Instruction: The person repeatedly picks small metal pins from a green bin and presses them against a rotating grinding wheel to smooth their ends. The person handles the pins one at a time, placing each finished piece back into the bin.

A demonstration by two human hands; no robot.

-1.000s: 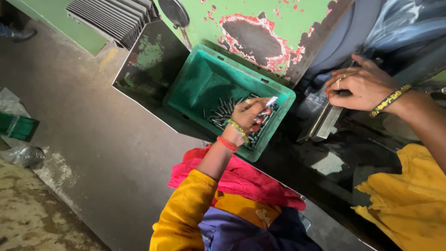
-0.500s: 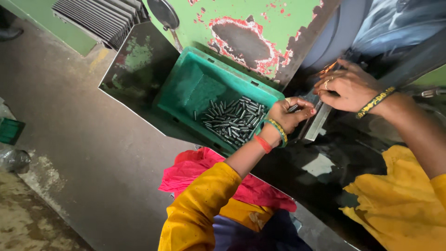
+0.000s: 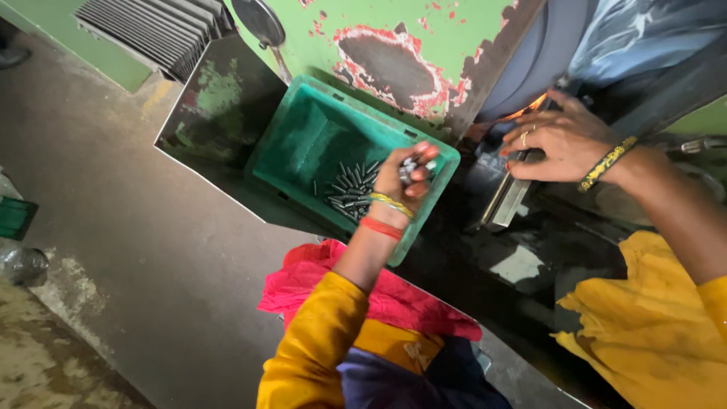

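A green plastic crate (image 3: 299, 144) stands against a green machine and holds several small metal pins (image 3: 347, 193). Over the crate's right part, my left hand (image 3: 405, 178) is closed around a bunch of those pins. It wears a red and a yellow bangle. My right hand (image 3: 556, 140), with a ring and a yellow bracelet, rests fingers spread on a slanted metal guide rail (image 3: 506, 201) at the machine's dark opening. An orange glow shows just above its fingers.
The worn green machine body (image 3: 394, 45) with chipped paint fills the top. A grey ribbed grille (image 3: 155, 26) is at top left. The grey concrete floor (image 3: 113, 250) spreads to the left. A pink cloth (image 3: 424, 303) lies on my lap.
My left hand went from the crate toward the rail, then came back over the crate holding pins. My right hand shifted slightly along the rail.
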